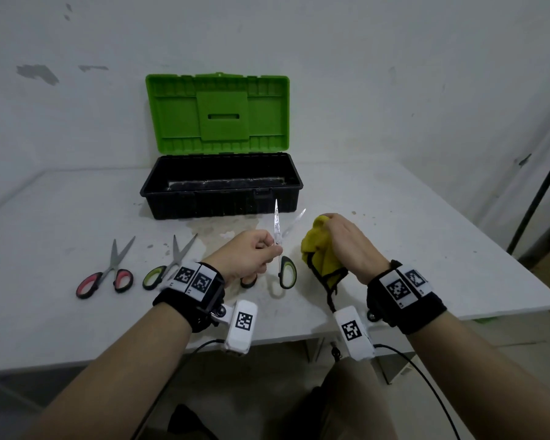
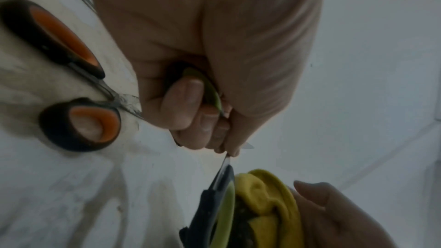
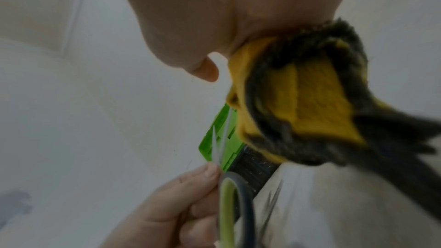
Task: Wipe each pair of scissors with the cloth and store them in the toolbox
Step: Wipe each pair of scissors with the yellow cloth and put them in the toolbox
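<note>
Head view shows the person's left hand [image 1: 250, 255] raised above the white counter [image 1: 394, 249], its grip pinching a pair of green-and-black-handled steel scissors [image 1: 278, 246] near the pivot, blades spread and pointing up toward the toolbox. Just to its right, the right hand [image 1: 346, 242] has its grip curled round a bunched yellow cloth with dark edging [image 1: 319, 252], close beside the scissors; whether they touch I cannot tell. Behind them the black plastic toolbox with its green lid [image 1: 221, 182] stands open. On the counter to the left lie 2 more pairs, red-handled scissors [image 1: 107, 274] and green-handled scissors [image 1: 169, 265]. Left wrist view shows orange-handled scissors [image 2: 71, 82] lying under the hand.
</note>
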`<state>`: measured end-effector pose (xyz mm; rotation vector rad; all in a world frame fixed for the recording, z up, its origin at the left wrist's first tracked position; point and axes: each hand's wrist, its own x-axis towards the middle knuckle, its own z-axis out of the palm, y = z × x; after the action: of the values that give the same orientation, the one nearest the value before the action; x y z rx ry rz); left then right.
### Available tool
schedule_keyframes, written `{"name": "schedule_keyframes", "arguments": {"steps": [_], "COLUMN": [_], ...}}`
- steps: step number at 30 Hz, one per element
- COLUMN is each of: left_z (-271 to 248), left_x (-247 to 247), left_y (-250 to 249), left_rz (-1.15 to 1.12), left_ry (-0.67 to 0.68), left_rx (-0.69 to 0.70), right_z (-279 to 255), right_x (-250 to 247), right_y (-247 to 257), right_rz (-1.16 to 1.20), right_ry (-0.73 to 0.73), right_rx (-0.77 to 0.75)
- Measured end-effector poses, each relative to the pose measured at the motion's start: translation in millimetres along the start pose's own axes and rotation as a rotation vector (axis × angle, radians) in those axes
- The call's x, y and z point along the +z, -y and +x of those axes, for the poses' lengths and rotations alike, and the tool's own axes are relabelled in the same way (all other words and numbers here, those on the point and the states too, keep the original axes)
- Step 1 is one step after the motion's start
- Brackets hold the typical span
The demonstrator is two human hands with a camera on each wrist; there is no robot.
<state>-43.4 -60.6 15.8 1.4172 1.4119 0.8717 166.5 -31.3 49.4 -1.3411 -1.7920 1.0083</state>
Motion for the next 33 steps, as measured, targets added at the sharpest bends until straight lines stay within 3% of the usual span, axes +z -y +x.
{"name": "schedule_keyframes", "arguments": {"steps": [8, 18, 25, 33], "left_z": [3.2, 5.2, 4.7, 5.4], "left_x": [8.7, 8.6, 11.1, 8.4], "left_y": [-1.4, -2.6, -2.7, -2.5], "left_rz": [-0.053, -0.058, -0.008, 0.147], "left_ry": [0.008, 0.018, 0.049, 0.038], "left_rx": [-0.067, -0.096, -0.051, 0.016], "right_z": [-1.0, 2.7, 0.2, 9.5], "right_x": [12.2, 19.0, 29.6, 20.7], "right_y": [-12.1, -20.3, -21.7, -16.1], "right_rz": [0.036, -0.293, -0.453, -0.589], "right_ry": [0.093, -0.097, -0.024, -0.147], "right_rx": [-0.003, -0.286, -0.526, -0.438]}}
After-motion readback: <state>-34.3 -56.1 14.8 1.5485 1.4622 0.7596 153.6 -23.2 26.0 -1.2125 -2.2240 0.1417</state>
